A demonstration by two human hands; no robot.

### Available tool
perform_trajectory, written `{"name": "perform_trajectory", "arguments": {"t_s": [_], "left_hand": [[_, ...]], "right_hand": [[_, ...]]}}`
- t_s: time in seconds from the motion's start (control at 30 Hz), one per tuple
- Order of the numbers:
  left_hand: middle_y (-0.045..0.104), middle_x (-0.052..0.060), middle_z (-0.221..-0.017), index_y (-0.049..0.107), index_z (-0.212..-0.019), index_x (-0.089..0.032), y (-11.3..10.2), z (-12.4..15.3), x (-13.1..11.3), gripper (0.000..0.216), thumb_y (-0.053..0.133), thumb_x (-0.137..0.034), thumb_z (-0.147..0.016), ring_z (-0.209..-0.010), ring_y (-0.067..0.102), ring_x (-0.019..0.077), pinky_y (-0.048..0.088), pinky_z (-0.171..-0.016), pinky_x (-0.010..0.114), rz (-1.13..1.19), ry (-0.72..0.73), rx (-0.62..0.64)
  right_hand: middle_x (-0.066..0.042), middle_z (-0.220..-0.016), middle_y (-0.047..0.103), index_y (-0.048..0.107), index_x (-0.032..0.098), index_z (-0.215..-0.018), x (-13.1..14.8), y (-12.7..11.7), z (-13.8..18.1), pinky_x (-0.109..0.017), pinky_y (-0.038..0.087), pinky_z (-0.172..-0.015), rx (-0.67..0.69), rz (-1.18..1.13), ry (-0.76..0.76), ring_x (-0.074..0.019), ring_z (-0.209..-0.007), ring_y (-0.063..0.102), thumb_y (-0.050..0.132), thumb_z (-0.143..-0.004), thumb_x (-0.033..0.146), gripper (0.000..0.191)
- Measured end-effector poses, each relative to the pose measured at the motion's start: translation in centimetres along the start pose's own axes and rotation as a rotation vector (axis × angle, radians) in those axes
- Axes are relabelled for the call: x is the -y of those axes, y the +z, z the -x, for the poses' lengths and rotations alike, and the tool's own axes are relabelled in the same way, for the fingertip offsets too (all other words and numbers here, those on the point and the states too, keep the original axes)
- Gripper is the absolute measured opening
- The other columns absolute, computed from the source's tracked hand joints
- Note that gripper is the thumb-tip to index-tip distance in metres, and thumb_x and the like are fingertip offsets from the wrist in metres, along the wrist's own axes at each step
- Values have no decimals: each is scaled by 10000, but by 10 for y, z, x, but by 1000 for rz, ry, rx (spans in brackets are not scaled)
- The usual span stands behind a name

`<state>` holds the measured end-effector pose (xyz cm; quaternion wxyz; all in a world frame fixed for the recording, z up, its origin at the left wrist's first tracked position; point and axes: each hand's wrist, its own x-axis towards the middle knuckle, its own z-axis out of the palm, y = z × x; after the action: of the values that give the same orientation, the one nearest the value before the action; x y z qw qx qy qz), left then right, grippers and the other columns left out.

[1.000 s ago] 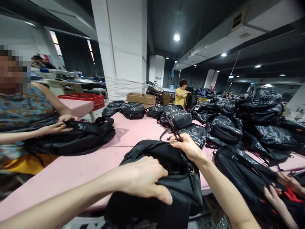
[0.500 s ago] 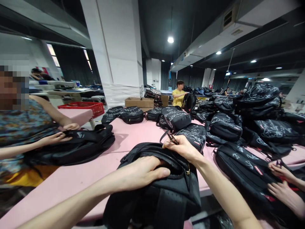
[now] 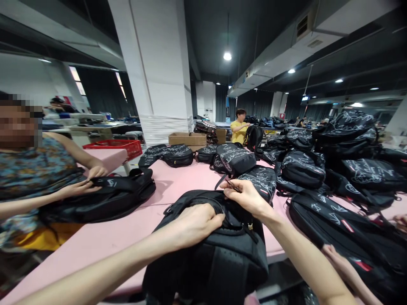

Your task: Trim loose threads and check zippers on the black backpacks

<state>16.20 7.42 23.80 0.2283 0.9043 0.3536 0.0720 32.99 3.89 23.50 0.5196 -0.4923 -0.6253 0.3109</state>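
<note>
A black backpack (image 3: pixel 181 267) lies in front of me at the table edge, its zipped opening facing up. My left hand (image 3: pixel 197 222) is closed at that opening, gripping the fabric by the zipper; its fingertips are hidden inside. Just above and to the right, my right hand (image 3: pixel 244 197) is closed around small dark thread snips (image 3: pixel 234 185), close to the far edge of the opening. A gold-coloured zipper pull (image 3: pixel 250 227) hangs at the right end of the zipper.
Several white-patterned black backpacks (image 3: pixel 237 159) cover the pink table (image 3: pixel 121 237) ahead and right. At left, a co-worker's hands (image 3: pixel 84 180) work on another black bag (image 3: pixel 124 197). Another person's hand (image 3: pixel 338 258) touches a backpack (image 3: pixel 330 216) at right. Beyond stand a cardboard box (image 3: pixel 187 140) and red crate (image 3: pixel 127 148).
My left hand has turned and curled its fingers over the edge of the opening, thumb drawn in. My right hand moved slightly right with the snips. At right, the other person's hands shifted apart.
</note>
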Motion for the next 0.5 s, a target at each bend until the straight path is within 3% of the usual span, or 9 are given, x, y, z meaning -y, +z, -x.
{"name": "perform_trajectory", "arguments": {"t_s": [0.1, 0.17, 0.23, 0.37, 0.5], "left_hand": [[551, 19, -618, 558, -637, -179, -1, -2, 4, 307, 358, -337, -808, -650, 533, 177, 427, -634, 271, -42, 120, -16], [640, 40, -825, 616, -846, -194, -1, -1, 4, 285, 347, -279, -810, -885, 560, 200, 441, -814, 305, 40, 271, -21], [655, 39, -954, 609, -991, -211, 0, 3, 3, 332, 325, -247, -822, -994, 539, 194, 416, -910, 317, 112, 362, -11], [661, 47, -1024, 615, -1046, -215, 9, 13, -3, 338, 364, -247, -822, -985, 557, 210, 433, -914, 318, 180, 276, -70], [657, 62, -1056, 624, -1058, -206, 14, 5, -4, 345, 425, -184, -777, -894, 596, 220, 466, -864, 335, 196, 184, -219]], "right_hand": [[-9, -778, 638, 662, 147, -869, 16, 10, 12, -264, 435, -698, -33, -106, -42, -140, -717, 557, 644, -659, 264, 241], [-13, -805, 647, 666, 162, -865, 25, 17, 23, -249, 435, -667, 28, -75, -101, -134, -713, 559, 623, -678, 230, 204], [-7, -783, 643, 667, 171, -865, 28, 19, 33, -226, 422, -609, 82, -53, -116, -114, -663, 548, 583, -718, 219, 175], [16, -618, 599, 680, 168, -842, 17, 5, 38, -202, 367, -486, 125, -23, -13, -84, -514, 482, 554, -769, 259, 172], [-25, -730, 686, 724, 165, -799, 6, -16, 28, -252, 457, -613, 158, 80, -96, -143, -638, 585, 606, -737, 258, 163]]}}
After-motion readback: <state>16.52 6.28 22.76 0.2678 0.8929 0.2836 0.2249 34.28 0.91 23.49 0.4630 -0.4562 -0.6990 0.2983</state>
